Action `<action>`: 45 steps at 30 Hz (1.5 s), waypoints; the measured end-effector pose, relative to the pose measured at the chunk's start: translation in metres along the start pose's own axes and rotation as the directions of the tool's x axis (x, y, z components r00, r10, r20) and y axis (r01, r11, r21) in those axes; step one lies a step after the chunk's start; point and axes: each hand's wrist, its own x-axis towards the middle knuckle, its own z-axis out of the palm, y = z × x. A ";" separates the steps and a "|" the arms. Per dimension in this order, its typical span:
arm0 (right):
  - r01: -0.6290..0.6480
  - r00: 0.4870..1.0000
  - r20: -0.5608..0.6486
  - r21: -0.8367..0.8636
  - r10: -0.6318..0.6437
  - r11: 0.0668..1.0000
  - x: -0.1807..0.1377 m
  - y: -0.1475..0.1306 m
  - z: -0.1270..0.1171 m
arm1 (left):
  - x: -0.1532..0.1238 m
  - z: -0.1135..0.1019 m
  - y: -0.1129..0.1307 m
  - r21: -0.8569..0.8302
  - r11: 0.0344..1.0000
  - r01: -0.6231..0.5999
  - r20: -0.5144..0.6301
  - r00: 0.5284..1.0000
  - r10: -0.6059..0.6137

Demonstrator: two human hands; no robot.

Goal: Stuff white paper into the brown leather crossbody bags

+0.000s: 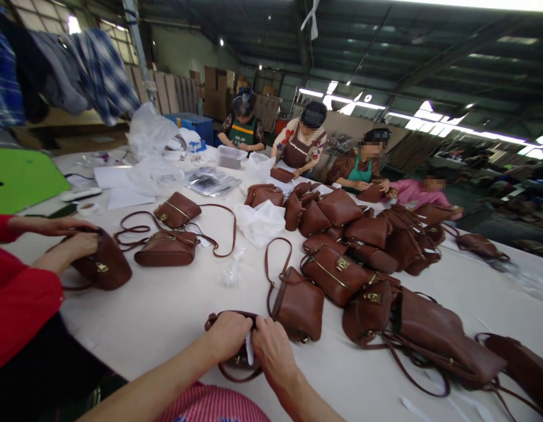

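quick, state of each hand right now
Left hand: closed, gripping the small brown bag.
Right hand: closed on the same bag, beside a white slip.

Your small brown leather bag (236, 362) sits at the six o'clock edge of the table (166, 316), mostly covered, its mouth facing up. Its thin strap (238, 376) loops out toward six o'clock. A white slip (250, 350) stands upright at its three o'clock side.

A white table (166, 316) carries brown handbags (337, 272) (heaped rightward) and plastic wrappers (260, 223).
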 end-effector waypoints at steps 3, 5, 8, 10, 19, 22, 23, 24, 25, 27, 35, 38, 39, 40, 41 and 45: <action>0.006 0.997 0.074 -0.014 -0.005 1.000 0.000 0.009 -0.006 | -0.024 -0.025 -0.015 -0.150 0.983 -0.109 -0.093 0.991 0.096; 0.024 0.992 0.121 -0.014 -0.023 1.000 0.000 0.014 -0.010 | -0.045 -0.037 -0.032 -0.273 0.960 -0.067 -0.193 0.981 0.014; 0.050 0.983 0.179 -0.006 -0.048 0.999 -0.002 0.017 -0.019 | -0.071 -0.035 -0.055 -0.434 0.893 0.119 -0.130 0.972 -0.193; 0.067 0.974 0.217 -0.006 -0.064 0.998 -0.004 0.018 -0.031 | -0.079 -0.023 -0.063 -0.540 0.832 0.132 -0.086 0.974 -0.211; 0.238 0.969 -0.002 0.276 -0.248 0.931 0.011 0.007 -0.048 | -0.070 0.010 -0.056 -0.676 0.732 -0.078 -0.271 0.951 -0.149; 0.320 0.947 -0.052 0.215 -0.316 0.923 0.020 -0.005 -0.017 | -0.067 0.018 -0.061 -0.669 0.742 -0.052 -0.259 0.951 -0.166; 0.323 0.946 -0.086 0.196 -0.312 0.926 0.022 -0.008 -0.008 | -0.066 0.021 -0.063 -0.668 0.742 -0.044 -0.256 0.951 -0.174; 0.323 0.945 -0.121 0.190 -0.304 0.927 0.023 -0.011 -0.001 | -0.065 0.024 -0.064 -0.670 0.741 -0.049 -0.262 0.949 -0.175; 0.312 0.946 -0.153 0.199 -0.285 0.929 0.023 -0.013 0.004 | -0.064 0.027 -0.065 -0.673 0.737 -0.064 -0.274 0.947 -0.168; 0.262 0.957 -0.192 0.268 -0.215 0.927 0.022 -0.014 0.010 | -0.062 0.032 -0.065 -0.675 0.732 -0.089 -0.295 0.942 -0.157; 0.139 0.966 -0.258 0.566 0.015 0.813 0.015 0.002 0.025 | -0.044 0.051 -0.049 -0.753 0.650 -0.105 -0.360 0.893 -0.272; 0.137 0.963 -0.261 0.673 0.060 0.727 0.012 0.006 0.026 | -0.038 0.057 -0.048 -0.829 0.551 -0.097 -0.313 0.896 -0.314; 0.132 0.964 -0.256 0.697 0.072 0.705 0.010 0.007 0.025 | -0.036 0.058 -0.050 -0.841 0.531 -0.102 -0.301 0.904 -0.302; 0.131 0.965 -0.251 0.708 0.074 0.694 0.008 0.009 0.023 | -0.035 0.059 -0.052 -0.841 0.527 -0.119 -0.302 0.912 -0.276; 0.130 0.967 -0.246 0.705 0.068 0.698 0.006 0.010 0.022 | -0.033 0.060 -0.054 -0.828 0.543 -0.141 -0.315 0.918 -0.242; 0.051 0.967 -0.240 0.505 0.084 0.862 -0.005 0.015 0.019 | -0.026 0.055 -0.059 -0.717 0.664 -0.211 -0.343 0.937 -0.072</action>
